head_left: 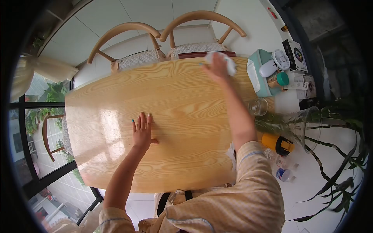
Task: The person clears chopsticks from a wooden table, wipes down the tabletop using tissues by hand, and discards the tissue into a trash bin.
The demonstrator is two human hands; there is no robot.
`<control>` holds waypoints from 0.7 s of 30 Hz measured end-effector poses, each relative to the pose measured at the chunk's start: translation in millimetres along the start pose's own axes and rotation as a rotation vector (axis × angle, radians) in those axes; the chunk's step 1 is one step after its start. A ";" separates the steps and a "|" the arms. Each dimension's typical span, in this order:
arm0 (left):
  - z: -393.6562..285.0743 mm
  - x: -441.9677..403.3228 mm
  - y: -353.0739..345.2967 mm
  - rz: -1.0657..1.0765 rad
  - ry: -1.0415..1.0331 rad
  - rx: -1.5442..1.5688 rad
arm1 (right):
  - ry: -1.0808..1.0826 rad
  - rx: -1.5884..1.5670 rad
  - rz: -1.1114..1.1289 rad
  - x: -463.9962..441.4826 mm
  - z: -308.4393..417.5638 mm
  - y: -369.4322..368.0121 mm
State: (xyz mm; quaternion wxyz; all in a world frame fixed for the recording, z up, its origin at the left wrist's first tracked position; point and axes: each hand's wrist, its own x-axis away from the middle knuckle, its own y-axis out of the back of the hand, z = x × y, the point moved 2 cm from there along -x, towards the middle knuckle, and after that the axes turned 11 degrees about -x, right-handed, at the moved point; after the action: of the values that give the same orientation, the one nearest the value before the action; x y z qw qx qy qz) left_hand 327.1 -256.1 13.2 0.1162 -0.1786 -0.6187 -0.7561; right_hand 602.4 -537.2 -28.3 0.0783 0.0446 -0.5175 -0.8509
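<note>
My left hand (142, 133) lies flat on the wooden table (182, 105), fingers spread, with nothing under it that I can see. At the far right edge of the tabletop, my right hand (217, 70) presses on a white cloth (230, 66). The cloth bunches out around the fingers and partly covers them. Whether it is fabric or paper is too blurred to tell.
Two wooden chairs (128, 25) with quilted seats stand beyond the far edge. Along the right side are a teal box (268, 91), a small white fan (280, 59), a green-lidded jar (283, 79), a glass (258, 106), a yellow-and-black cup (276, 143), a plastic bottle (284, 174) and a leafy plant in a clear vase (311, 124).
</note>
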 end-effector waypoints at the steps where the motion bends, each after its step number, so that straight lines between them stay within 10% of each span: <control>1: -0.8 0.4 -0.2 0.006 -0.003 0.007 | 0.139 -0.055 0.000 1.9 23.9 -16.5; 9: -2.6 0.1 1.8 0.083 0.028 -0.035 | 0.678 -0.126 0.407 69.0 275.7 -128.3; 21: -1.4 0.1 6.0 0.117 0.022 -0.044 | 0.627 -0.040 0.332 41.4 234.2 -119.5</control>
State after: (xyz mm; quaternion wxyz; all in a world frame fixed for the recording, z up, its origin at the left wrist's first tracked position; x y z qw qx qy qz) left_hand 329.2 -258.7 18.3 0.1632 -0.2085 -0.5891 -0.7635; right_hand 514.5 -286.0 -26.3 0.3714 0.2175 -0.4516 -0.7816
